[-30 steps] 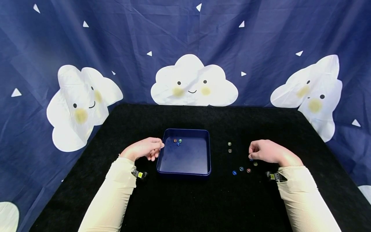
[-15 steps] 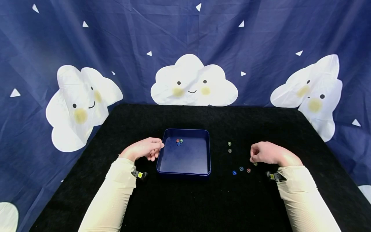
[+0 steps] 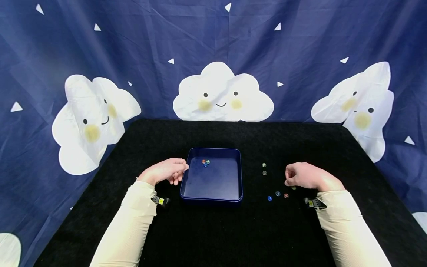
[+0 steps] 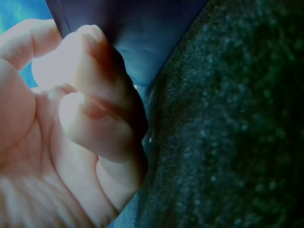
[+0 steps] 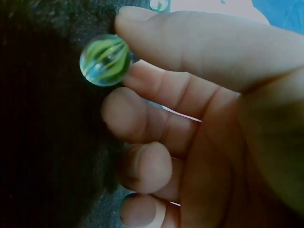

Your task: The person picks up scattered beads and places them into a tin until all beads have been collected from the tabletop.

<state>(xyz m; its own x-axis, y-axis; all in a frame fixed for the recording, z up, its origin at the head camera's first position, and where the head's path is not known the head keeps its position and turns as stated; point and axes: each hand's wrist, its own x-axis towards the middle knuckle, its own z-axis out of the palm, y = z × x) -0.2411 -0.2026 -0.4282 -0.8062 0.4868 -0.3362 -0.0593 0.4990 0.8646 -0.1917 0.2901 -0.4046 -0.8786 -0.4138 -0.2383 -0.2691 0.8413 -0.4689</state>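
Observation:
My left hand [image 3: 168, 171] pinches the left rim of a dark blue square tray [image 3: 213, 200], its other fingers curled beside the wall. Inside the tray, a red marble [image 3: 204, 161], a green marble [image 3: 208, 162] and a blue marble [image 3: 205, 165] lie close together near the back left. My right hand [image 3: 307, 175] pinches a blue marble between thumb and index finger, which almost wholly hide it. Right by those fingertips is a clear marble with green-yellow swirls [image 5: 105, 60], also visible as a small green-yellow marble [image 3: 293, 188] beneath the hand in the head view.
Between tray and right hand, two pale marbles [image 3: 264, 165] lie one behind the other on the black cloth [image 3: 233, 233]. Nearer me are a bright blue marble [image 3: 270, 198], a light blue marble [image 3: 278, 193] and a red marble [image 3: 286, 195]. A patterned blue curtain [image 3: 150, 44] hangs behind.
My right fingers have closed over the blue marble, which was partly visible before, and the hand has shifted slightly left. The red marble in the tray has rolled against the other two. Left hand unmoved.

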